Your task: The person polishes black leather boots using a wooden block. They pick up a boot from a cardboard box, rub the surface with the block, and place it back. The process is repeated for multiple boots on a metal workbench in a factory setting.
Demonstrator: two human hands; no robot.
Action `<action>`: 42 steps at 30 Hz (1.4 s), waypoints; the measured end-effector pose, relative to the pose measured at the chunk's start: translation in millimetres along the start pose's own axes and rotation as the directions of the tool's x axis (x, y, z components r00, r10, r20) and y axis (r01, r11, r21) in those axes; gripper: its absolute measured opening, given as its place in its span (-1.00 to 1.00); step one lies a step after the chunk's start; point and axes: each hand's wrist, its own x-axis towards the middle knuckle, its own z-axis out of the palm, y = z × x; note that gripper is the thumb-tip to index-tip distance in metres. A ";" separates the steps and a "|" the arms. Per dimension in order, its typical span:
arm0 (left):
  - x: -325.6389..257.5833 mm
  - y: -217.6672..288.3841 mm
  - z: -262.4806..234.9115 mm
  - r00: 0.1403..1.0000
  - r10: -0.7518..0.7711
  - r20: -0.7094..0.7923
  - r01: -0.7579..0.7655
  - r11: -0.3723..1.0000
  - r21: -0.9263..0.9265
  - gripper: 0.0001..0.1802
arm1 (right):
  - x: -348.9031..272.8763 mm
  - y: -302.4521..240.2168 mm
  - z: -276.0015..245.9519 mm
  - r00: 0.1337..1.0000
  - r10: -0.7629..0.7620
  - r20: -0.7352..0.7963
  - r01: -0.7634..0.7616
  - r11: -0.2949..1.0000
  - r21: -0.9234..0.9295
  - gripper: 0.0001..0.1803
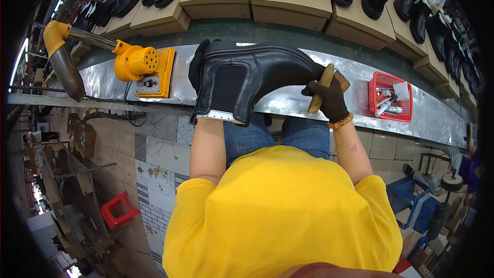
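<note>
A black ankle boot [280, 67] with a dark elastic side panel lies on its side above the metal bench. Its sole faces away from me, its toe points right, and its shaft opening with a white edge is nearest me. My left hand [197, 67], in a black glove, grips the boot at its left side; most of its fingers are hidden behind it. At the toe, my right hand [334, 101], in a dark glove, is closed around a tan, rounded, wooden-looking tool [323, 87]. A brown block-like piece [339, 81] shows beside it; its exact kind is unclear.
The narrow metal bench [288, 100] runs across in front of me. A yellow machine [141, 64] with a bent pipe stands at its left; a red basket [391, 115] of tubes and small items sits right. Beyond are cardboard boxes [293, 5] bearing black boots. A red stool [118, 210] stands behind left.
</note>
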 end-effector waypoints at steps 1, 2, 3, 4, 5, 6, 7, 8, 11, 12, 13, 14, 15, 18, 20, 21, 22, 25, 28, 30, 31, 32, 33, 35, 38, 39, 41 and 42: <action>0.6 -4.0 -2.5 0.999 0.036 0.024 -0.039 0.988 0.152 -0.60 | -0.6 -7.5 3.6 0.999 -0.042 -0.001 0.042 0.999 0.014 -0.48; 1.5 -7.7 -5.2 0.990 0.071 0.125 -0.120 0.882 0.455 -0.58 | -1.1 -12.8 6.6 0.996 -0.084 -0.003 0.084 0.996 0.027 -0.47; 1.2 -11.4 -7.7 0.970 0.072 0.233 -0.219 0.681 0.699 -0.57 | -1.3 -16.5 8.9 0.995 -0.103 -0.001 0.103 0.995 -0.015 -0.45; -2.3 -10.4 -2.2 0.949 0.054 0.310 -0.301 0.443 0.845 -0.56 | -1.2 -20.8 9.5 0.992 -0.124 -0.002 0.123 0.990 -0.061 -0.44; -5.6 -9.7 4.1 0.922 0.037 0.385 -0.385 0.170 0.907 -0.55 | -1.5 -25.0 10.2 0.990 -0.144 -0.004 0.143 0.984 -0.108 -0.42; -8.5 -18.2 -1.6 0.958 0.027 0.286 -0.261 0.498 0.827 -0.55 | -1.9 -29.3 11.1 0.988 -0.157 0.002 0.157 0.981 -0.116 -0.43; -12.3 -29.9 -17.4 0.983 -0.011 0.185 -0.112 0.760 0.640 -0.54 | -2.2 -34.5 15.0 0.985 -0.170 0.022 0.171 0.978 -0.122 -0.44; -13.4 -43.6 -34.4 0.990 -0.089 0.106 0.043 0.928 0.369 -0.53 | -2.6 -38.4 17.8 0.982 -0.184 0.035 0.187 0.974 -0.126 -0.45; -16.7 -71.9 -65.4 0.892 -0.036 0.450 -0.443 0.126 0.888 -0.38 | -2.1 -50.0 26.4 0.980 -0.189 0.061 0.195 0.972 -0.128 -0.44; -20.6 -79.3 -69.0 0.861 -0.046 0.506 -0.506 0.016 0.862 -0.34 | -0.8 -51.8 28.1 0.978 -0.192 0.076 0.201 0.970 -0.134 -0.44; -25.3 -74.1 -49.3 0.904 -0.152 0.400 -0.383 0.128 0.915 -0.26 | 0.4 -50.7 25.8 0.977 -0.202 0.068 0.209 0.969 -0.132 -0.45; -29.1 -71.5 -46.4 0.902 -0.160 0.400 -0.384 0.125 0.915 -0.24 | 1.3 -50.7 24.9 0.976 -0.205 0.074 0.213 0.968 -0.135 -0.46; -32.2 -69.7 -44.9 0.901 -0.168 0.401 -0.385 0.122 0.915 -0.21 | 2.1 -50.8 23.6 0.975 -0.208 0.079 0.217 0.966 -0.138 -0.46; -35.8 -60.6 -39.3 0.915 -0.220 0.338 -0.234 0.394 0.889 -0.14 | 2.7 -54.1 22.9 0.976 -0.207 0.075 0.217 0.960 -0.175 -0.50; -32.5 -61.8 -45.7 0.929 -0.233 0.289 -0.099 0.595 0.798 -0.11 | 5.0 -56.1 19.2 0.986 -0.162 0.044 0.167 0.966 -0.196 -0.53; -29.0 -69.6 -60.2 0.940 -0.220 0.261 -0.051 0.666 0.744 -0.10 | 7.9 -54.6 15.1 0.993 -0.115 0.021 0.117 0.973 -0.197 -0.54; -21.1 -75.0 -72.2 0.930 -0.246 0.274 0.037 0.803 0.595 -0.13 | 9.7 -53.3 10.1 0.997 -0.076 -0.004 0.073 0.978 -0.197 -0.55; 6.1 -74.6 -111.2 0.850 -0.327 0.412 0.424 0.889 -0.171 -0.26 | 14.7 -47.2 -3.6 0.999 0.008 -0.050 -0.026 0.929 -0.368 -0.52; 21.1 -61.2 -62.3 0.821 -0.397 0.411 0.543 0.766 -0.345 -0.28 | 6.5 -26.7 -25.4 0.993 0.100 -0.068 -0.117 0.941 -0.317 -0.41; 29.8 -53.6 -44.6 0.871 -0.385 0.306 0.448 0.878 -0.170 -0.28 | -6.6 -25.2 -26.1 0.994 0.075 -0.078 -0.091 0.971 -0.223 -0.37; 31.0 -50.2 -16.1 0.916 -0.371 0.152 0.383 0.922 -0.057 -0.32 | -9.7 -20.6 -31.6 0.991 0.092 -0.101 -0.110 0.976 -0.188 -0.39; 28.2 -44.4 20.3 0.945 -0.326 -0.003 0.326 0.943 0.068 -0.36 | -12.4 -16.1 -38.2 0.986 0.112 -0.119 -0.130 0.980 -0.152 -0.41; 31.9 -49.1 42.2 0.973 -0.201 -0.115 0.223 0.946 0.235 -0.47 | -13.4 -5.8 -47.9 0.988 0.099 -0.119 -0.099 0.995 0.006 -0.43; 29.2 -44.5 83.5 0.936 -0.087 0.340 -0.022 0.952 0.305 -0.47 | -13.8 17.1 -69.7 0.989 0.076 -0.130 -0.031 0.947 0.321 -0.47; 12.2 -40.2 143.0 0.761 -0.181 0.624 0.213 0.977 0.024 -0.42 | -15.9 26.4 -88.3 0.966 0.039 -0.256 0.156 0.702 0.695 -0.57; 4.4 -40.1 160.9 0.775 -0.242 0.584 0.192 0.970 0.148 -0.39 | -13.8 23.6 -97.4 0.936 0.060 -0.347 0.239 0.614 0.752 -0.64; 7.0 -57.8 154.6 0.731 -0.244 0.638 -0.076 0.899 0.431 -0.39 | -11.1 0.5 -116.7 0.888 -0.046 -0.458 0.390 0.605 0.695 -0.69; 10.1 -72.5 146.3 0.705 -0.255 0.662 -0.216 0.812 0.542 -0.39 | -9.3 -5.7 -143.2 0.857 -0.080 -0.509 0.452 0.591 0.668 -0.68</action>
